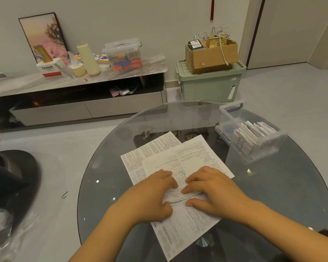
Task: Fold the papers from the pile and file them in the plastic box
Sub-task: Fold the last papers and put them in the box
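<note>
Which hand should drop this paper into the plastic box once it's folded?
Probably the right hand: the plastic box sits on its side of the table, while the left hand would cross over.

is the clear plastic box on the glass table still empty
No, the clear plastic box already holds a row of folded white papers standing in it.
</note>
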Tool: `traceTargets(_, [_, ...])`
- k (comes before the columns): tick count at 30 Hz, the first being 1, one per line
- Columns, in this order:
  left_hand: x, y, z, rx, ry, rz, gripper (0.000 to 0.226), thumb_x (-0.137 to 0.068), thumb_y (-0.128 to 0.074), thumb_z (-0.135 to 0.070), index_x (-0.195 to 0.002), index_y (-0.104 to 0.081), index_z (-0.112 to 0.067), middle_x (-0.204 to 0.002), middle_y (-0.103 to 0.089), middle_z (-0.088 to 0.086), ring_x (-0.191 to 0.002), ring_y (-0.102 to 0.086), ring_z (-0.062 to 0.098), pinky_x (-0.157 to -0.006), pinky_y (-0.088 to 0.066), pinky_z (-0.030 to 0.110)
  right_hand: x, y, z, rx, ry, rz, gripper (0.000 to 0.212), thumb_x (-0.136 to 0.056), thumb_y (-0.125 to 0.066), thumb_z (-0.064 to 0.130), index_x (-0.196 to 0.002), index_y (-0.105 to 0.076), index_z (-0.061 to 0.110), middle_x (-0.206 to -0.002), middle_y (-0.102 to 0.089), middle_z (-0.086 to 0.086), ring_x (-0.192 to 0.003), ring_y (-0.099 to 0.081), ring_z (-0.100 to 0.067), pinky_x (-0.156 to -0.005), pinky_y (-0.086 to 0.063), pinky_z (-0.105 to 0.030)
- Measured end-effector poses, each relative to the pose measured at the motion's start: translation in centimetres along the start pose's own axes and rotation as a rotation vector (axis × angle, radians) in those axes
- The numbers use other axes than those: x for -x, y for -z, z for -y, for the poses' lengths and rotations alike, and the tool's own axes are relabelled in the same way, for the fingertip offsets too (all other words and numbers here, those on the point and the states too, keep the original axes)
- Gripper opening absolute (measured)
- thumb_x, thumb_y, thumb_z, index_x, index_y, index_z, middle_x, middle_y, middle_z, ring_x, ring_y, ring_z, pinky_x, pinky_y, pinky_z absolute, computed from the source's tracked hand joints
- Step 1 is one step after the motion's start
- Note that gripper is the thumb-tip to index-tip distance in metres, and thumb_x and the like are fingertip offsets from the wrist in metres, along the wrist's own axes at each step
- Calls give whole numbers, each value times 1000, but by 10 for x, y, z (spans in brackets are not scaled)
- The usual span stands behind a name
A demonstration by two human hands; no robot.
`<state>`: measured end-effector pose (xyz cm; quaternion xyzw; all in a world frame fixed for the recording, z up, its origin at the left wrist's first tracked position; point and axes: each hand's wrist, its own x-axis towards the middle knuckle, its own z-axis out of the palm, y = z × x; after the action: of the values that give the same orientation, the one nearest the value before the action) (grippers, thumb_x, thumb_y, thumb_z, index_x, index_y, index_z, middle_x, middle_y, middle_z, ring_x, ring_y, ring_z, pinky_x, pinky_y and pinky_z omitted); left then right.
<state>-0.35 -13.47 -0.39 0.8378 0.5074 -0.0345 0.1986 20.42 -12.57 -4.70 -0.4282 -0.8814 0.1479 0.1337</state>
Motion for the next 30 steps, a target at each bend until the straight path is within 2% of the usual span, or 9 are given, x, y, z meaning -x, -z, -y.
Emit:
traceTargets(4, [0,5,6,85,25,-79,18,-83,-54,-30,-99,-50,-34,-111,-51,-18,-95,-50,3,-76,-45,16,-2,-5,7,68,19,-134,32,-80,-44,51,-83,-72,36,-83,-67,20,-75,-61,-6,-60,-51,-21])
traceTargets(9, [1,10,12,166,25,-153,14,-83,-57,-31,-97,-61,-30,-111,-58,-17,-100,-54,2,-87,-49,27,-1,-7,8,-33,-93,-209,30,-87,-39,46,-85,-66,33,-75,-66,15,-69,-61,-8,-59,-52,-27])
traceTargets(13, [1,13,17,223,40,-241,13,-86,-61,-30,-99,-63,-32,-109,-60,-19,-101,-53,-4,-89,-46,19,2,-5,4,-193,-185,-249,17,-94,-44,37,-90,-59,29,-74,-63,11,-67,-57,-9,-61,-48,-32])
traceTargets(15, [1,15,18,276,55,-299,12,-85,-65,-28,-93,-63,-35,-105,-61,-21,-99,-54,-5,-88,-46,15,2,0,1,-292,-224,-272,9,-94,-51,25,-88,-58,27,-72,-61,11,-67,-55,-9,-61,-46,-28])
traceTargets(21, [6,25,24,473,138,-418,17,-79,-73,-19,-77,-66,-35,-94,-66,-25,-92,-57,-13,-76,-36,-2,1,17,-6,-580,-347,-276,18,-93,-52,12,-84,-57,26,-81,-66,12,-77,-59,0,-67,-44,-14])
traceTargets(23, [6,28,27,557,156,-418,13,-79,-74,-17,-79,-69,-29,-90,-69,-22,-90,-59,-11,-78,-39,1,1,20,-8,-725,-377,-229,15,-94,-50,11,-89,-58,23,-89,-71,9,-87,-64,-2,-84,-49,-25])
traceTargets(25, [6,32,28,678,147,-403,10,-79,-75,-13,-84,-70,-19,-91,-72,-13,-90,-65,-1,-84,-48,15,3,23,-6,-844,-386,-205,16,-95,-47,9,-93,-59,20,-95,-72,5,-94,-67,-10,-92,-49,-37])
traceTargets(27, [7,34,26,840,140,-414,16,-79,-73,-6,-93,-67,-12,-93,-73,-2,-90,-69,11,-82,-54,23,4,25,-4,-948,-379,-204,15,-96,-45,7,-99,-58,15,-99,-72,3,-97,-67,-12,-94,-48,-38])
traceTargets(30, [4,31,24,962,163,-398,32,-81,-69,-3,-110,-60,-15,-102,-73,-2,-94,-69,12,-83,-55,26,4,25,-2,-1111,-405,-199,17,-96,-43,7,-108,-54,6,-105,-71,-1,-101,-66,-16,-96,-48,-40])
